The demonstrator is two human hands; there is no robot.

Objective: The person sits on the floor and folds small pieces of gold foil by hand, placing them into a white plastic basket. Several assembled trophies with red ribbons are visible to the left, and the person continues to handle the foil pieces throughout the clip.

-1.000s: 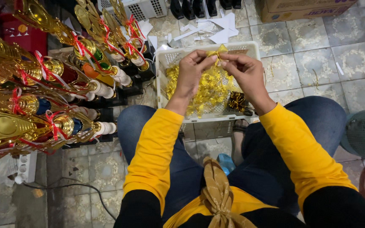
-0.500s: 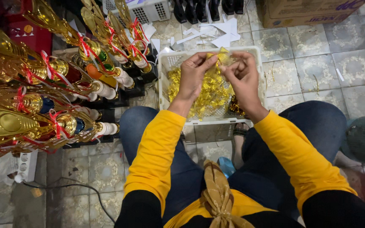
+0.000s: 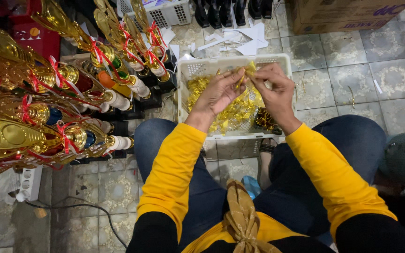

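Left hand (image 3: 219,91) and right hand (image 3: 272,86) raised close together over a white plastic basket (image 3: 187,70), fingertips of both pinched shut on one small gold ribbon piece (image 3: 245,71) held between them. Directly beneath the hands, inside the basket, a loose heap of gold ribbon strips (image 3: 221,115); just below the right hand's wrist, in the basket's near corner, a darker gold ribbon bundle (image 3: 264,119). Basket standing on a tiled floor (image 3: 343,84), between the knees in blue jeans (image 3: 362,145), yellow sleeves (image 3: 174,164) running back from both wrists. Well to the left of the left hand, a crowded row of gold trophies (image 3: 48,93) with red ribbons tied round the stems, leaning on their sides. Beyond the hands, past the basket's far rim, scattered white paper scraps (image 3: 240,40) on the floor, a second white basket (image 3: 167,14) and a row of black trophy bases (image 3: 221,11). Farther beyond the right hand, a brown cardboard box (image 3: 348,14). Near the left elbow, a white power strip (image 3: 29,182) with its cable on the floor.
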